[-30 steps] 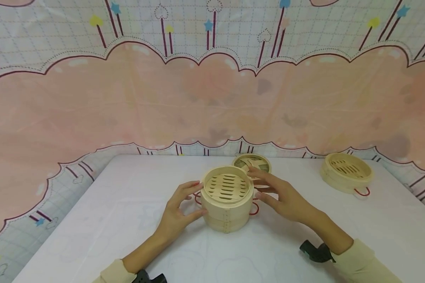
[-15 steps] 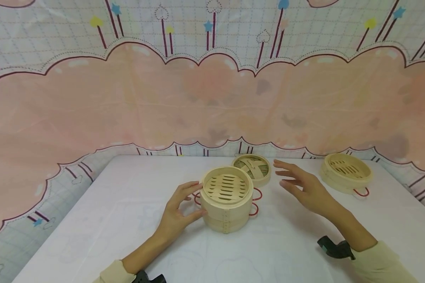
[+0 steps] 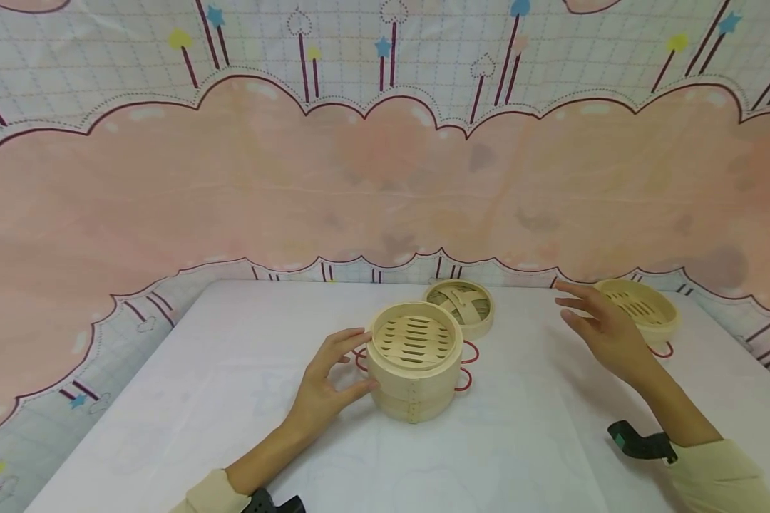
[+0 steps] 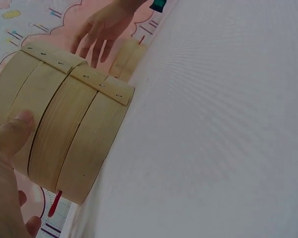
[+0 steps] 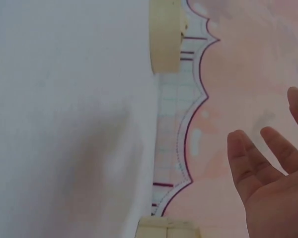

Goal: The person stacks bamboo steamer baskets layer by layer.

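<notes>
- No brand, label or readable writing shows on any item; the backdrop [image 3: 385, 178] carries only printed pink clouds, stars and hearts on a grid.
- The stacked steamer [image 3: 413, 360], two bamboo tiers with a slatted floor showing on top, stands near the middle of the white table [image 3: 199, 399].
- The left hand [image 3: 329, 381] rests against the stacked steamer's left side, thumb on the wall and fingers curved round toward the rim; the left wrist view shows the thumb pressed on the bamboo wall.
- The woven lid [image 3: 462, 306] lies just behind the stacked steamer, to its right.
- The single steamer tier [image 3: 642, 310] sits well to the right of the stacked steamer, near the table's far edge.
- The right hand [image 3: 606, 331] hovers in the air with fingers spread and relaxed, gripping nothing, just in front of the single steamer tier.
- Compared with a second ago, the right hand has left the stacked steamer's right rim and travelled rightward to the single tier; the left hand has stayed in place.
</notes>
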`<state>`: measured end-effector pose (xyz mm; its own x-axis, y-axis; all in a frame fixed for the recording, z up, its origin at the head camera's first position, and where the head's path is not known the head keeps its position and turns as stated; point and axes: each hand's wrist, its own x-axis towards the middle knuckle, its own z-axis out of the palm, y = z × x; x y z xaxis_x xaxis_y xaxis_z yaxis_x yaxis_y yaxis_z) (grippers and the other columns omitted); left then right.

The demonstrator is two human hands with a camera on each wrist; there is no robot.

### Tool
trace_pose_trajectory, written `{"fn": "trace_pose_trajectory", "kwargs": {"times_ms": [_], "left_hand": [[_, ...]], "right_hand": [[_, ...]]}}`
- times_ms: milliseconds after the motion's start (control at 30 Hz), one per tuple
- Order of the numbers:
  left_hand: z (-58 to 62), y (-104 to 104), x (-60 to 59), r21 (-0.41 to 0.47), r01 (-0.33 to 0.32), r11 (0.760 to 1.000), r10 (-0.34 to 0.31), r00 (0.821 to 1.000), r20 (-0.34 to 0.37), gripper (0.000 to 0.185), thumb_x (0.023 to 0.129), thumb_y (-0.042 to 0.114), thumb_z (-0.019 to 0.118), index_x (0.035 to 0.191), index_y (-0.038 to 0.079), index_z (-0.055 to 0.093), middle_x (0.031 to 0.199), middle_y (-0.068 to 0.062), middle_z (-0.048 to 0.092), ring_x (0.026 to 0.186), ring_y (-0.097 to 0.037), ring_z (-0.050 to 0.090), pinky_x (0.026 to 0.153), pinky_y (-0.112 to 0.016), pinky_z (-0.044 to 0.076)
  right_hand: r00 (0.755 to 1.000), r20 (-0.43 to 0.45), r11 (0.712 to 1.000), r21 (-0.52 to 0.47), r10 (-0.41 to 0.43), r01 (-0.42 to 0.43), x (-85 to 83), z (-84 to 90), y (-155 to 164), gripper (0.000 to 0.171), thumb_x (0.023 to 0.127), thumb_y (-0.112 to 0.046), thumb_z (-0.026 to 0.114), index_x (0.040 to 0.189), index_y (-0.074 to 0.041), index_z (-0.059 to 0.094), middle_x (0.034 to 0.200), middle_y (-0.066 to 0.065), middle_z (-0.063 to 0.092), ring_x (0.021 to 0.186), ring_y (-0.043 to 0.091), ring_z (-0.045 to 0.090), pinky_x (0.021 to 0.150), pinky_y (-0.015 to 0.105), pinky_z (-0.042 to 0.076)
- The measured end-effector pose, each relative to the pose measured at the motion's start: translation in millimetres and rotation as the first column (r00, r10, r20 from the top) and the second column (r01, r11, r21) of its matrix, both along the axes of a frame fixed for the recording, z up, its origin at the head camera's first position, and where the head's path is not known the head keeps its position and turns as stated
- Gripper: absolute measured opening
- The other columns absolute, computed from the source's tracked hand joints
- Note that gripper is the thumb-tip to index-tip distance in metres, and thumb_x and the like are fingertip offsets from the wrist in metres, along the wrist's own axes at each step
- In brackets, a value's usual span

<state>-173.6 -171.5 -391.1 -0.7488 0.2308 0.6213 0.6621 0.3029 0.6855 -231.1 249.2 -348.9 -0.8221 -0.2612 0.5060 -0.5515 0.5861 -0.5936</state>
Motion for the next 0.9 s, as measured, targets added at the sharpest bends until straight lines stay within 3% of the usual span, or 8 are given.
{"fn": "trace_pose_trajectory", "kwargs": {"times_ms": [200,367,467,600,700,800,900], "left_hand": [[12.2,5,8.1,0.009,-0.007,1.000,0.007,1.000,-0.015,0.063,0.069,-0.004,0.081,0.127,0.001,0.056,0.131,-0.021,0.050,0.121,-0.022,0.047,0.084,-0.045,0.043],[-1.0,2,-0.6,0.005,-0.010,1.000,0.010,1.000,-0.017,0.066,0.071,0.001,0.082,0.130,0.007,0.056,0.134,-0.013,0.050,0.123,-0.021,0.046,0.085,-0.043,0.043],[-10.3,-2,-6.4,-0.003,-0.007,1.000,0.007,1.000,0.001,0.067,0.072,0.007,0.083,0.133,0.013,0.055,0.137,-0.006,0.049,0.125,-0.018,0.045,0.087,-0.041,0.042],[-14.4,-4,-9.1,-0.010,0.002,1.000,-0.002,1.000,0.012,0.067,0.074,0.012,0.083,0.135,0.018,0.054,0.138,-0.001,0.047,0.126,-0.018,0.044,0.089,-0.040,0.042],[-14.7,-5,-9.2,-0.020,-0.001,1.000,0.001,1.000,0.006,0.067,0.075,0.013,0.083,0.135,0.020,0.054,0.138,0.000,0.047,0.126,-0.018,0.044,0.088,-0.039,0.042],[-13.9,-5,-8.3,-0.024,-0.007,1.000,0.007,1.000,-0.002,0.066,0.075,0.012,0.082,0.135,0.018,0.054,0.138,0.000,0.048,0.125,-0.018,0.045,0.088,-0.040,0.042],[-6.0,-1,-2.9,-0.016,-0.008,1.000,0.008,1.000,-0.015,0.065,0.073,0.006,0.082,0.132,0.012,0.056,0.136,-0.006,0.049,0.124,-0.020,0.046,0.086,-0.044,0.043]], "right_hand": [[0.996,0.039,0.997,0.016,-0.077,0.076,-1.5,-2.9,16,0.044,0.098,-0.014,0.056,0.140,-0.009,0.046,0.136,0.016,0.047,0.108,-0.010,0.048,0.080,0.005,0.039],[0.987,0.040,0.987,0.019,-0.159,0.158,-1.1,-4.9,33,0.040,0.099,-0.018,0.054,0.137,-0.006,0.049,0.131,0.015,0.052,0.103,-0.017,0.043,0.078,0.002,0.036],[0.984,-0.019,0.984,-0.016,-0.180,0.180,-1.0,-6.5,43,0.036,0.098,-0.013,0.056,0.132,-0.002,0.053,0.127,0.011,0.055,0.103,-0.015,0.046,0.078,0.002,0.037],[0.959,-0.052,0.960,-0.045,-0.279,0.277,1.0,-9.1,56,0.032,0.096,-0.017,0.059,0.125,-0.003,0.059,0.124,-0.014,0.054,0.100,-0.017,0.045,0.076,0.001,0.035],[0.928,-0.020,0.927,-0.046,-0.373,0.372,4.0,-11.7,66,0.034,0.096,-0.025,0.059,0.124,-0.005,0.060,0.116,-0.023,0.054,0.094,-0.019,0.042,0.070,0.002,0.037],[0.907,0.035,0.905,-0.049,-0.421,0.422,7.2,-14.4,76,0.041,0.096,-0.031,0.058,0.127,-0.004,0.058,0.114,-0.013,0.057,0.088,-0.018,0.042,0.062,0.007,0.044],[0.891,0.104,0.892,-0.057,-0.442,0.449,9.6,-18.1,84,0.046,0.096,-0.035,0.058,0.130,-0.004,0.055,0.109,-0.016,0.053,0.086,-0.016,0.041,0.057,0.010,0.046]]}}
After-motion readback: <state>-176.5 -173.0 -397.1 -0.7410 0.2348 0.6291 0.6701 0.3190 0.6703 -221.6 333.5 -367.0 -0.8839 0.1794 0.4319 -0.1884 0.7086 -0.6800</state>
